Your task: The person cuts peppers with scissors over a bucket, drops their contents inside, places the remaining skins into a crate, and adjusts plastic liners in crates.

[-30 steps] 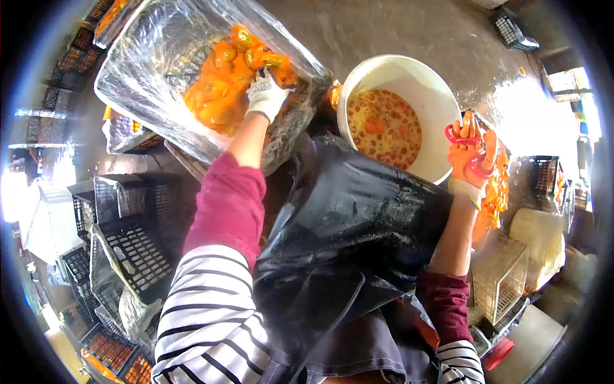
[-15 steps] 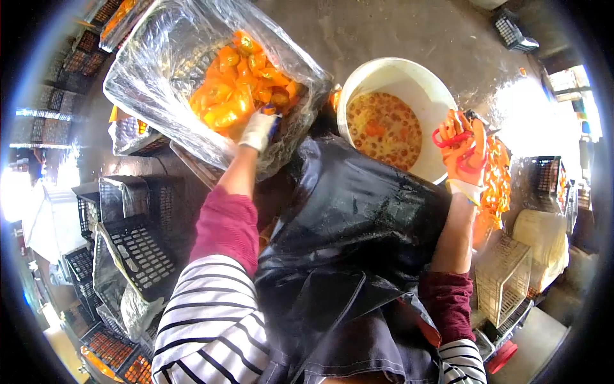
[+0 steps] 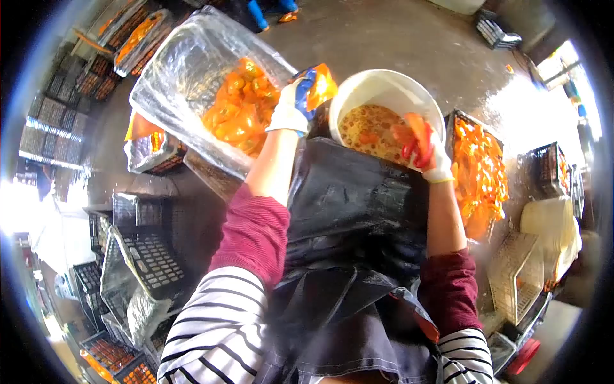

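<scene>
My left hand (image 3: 295, 105), in a white glove with blue fingers, is closed around an orange pepper (image 3: 321, 88) between the crate and the bucket. My right hand (image 3: 435, 159), in a white and orange-red glove, is over the near right rim of the white bucket (image 3: 427, 96). Its fingers are curled around red-handled scissors (image 3: 419, 144), blurred by motion; the blades cannot be made out. Floating bits cover the cloudy liquid (image 3: 368, 131) in the bucket. Left of it, a plastic-lined crate (image 3: 173, 70) holds a heap of orange peppers (image 3: 236, 115).
A crate heaped with orange pepper pieces (image 3: 476, 173) stands right of the bucket. Black crates (image 3: 150, 259) are stacked at the left, and a pale crate (image 3: 515, 275) is at the lower right. A black apron (image 3: 358, 198) covers my lap. Someone's blue boots (image 3: 257, 14) show at the top.
My left hand has come out of the lined crate and moved right with an orange pepper. My right hand has moved left and down from the pepper pieces to over the bucket.
</scene>
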A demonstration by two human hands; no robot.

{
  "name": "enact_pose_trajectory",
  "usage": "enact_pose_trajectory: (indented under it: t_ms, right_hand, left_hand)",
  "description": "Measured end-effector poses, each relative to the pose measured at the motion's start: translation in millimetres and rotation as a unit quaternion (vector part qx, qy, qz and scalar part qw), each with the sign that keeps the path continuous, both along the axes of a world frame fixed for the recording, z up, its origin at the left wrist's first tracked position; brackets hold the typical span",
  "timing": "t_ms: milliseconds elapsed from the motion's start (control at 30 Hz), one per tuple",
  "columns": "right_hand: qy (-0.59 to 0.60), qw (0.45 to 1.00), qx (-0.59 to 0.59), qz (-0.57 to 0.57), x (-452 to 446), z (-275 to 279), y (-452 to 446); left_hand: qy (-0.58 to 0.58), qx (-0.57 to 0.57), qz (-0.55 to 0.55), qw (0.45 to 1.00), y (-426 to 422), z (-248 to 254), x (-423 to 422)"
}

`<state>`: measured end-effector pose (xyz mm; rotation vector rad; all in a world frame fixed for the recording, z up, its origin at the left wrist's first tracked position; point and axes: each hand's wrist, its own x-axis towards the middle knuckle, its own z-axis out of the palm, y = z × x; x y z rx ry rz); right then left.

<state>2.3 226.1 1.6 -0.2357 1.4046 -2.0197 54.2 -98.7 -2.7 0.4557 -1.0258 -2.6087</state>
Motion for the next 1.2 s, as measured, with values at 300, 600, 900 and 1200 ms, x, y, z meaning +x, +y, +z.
enact_pose_trajectory:
  t_ms: [300, 600, 900, 1200]
  right_hand:
    - [0.052, 0.991, 0.092, 0.076, 5.0, -13.3, -15.2]
    - [0.062, 0.986, 0.132, 0.082, 11.6, 13.1, -24.9]
    - [0.063, 0.984, 0.163, -0.017, 10.5, 3.7, -24.6]
    - [0.177, 0.956, 0.234, -0.012, 6.0, -6.1, -24.6]
  left_hand:
    - [-0.038, -0.035, -0.068, 0.996, 91.4, 17.3, -34.7]
    - [-0.009, -0.113, -0.121, 0.986, 103.2, 34.0, -26.6]
    - [-0.026, -0.255, -0.157, 0.954, 101.1, 6.0, -38.2]
    - [-0.028, -0.158, -0.211, 0.964, 93.6, -21.7, -50.6]
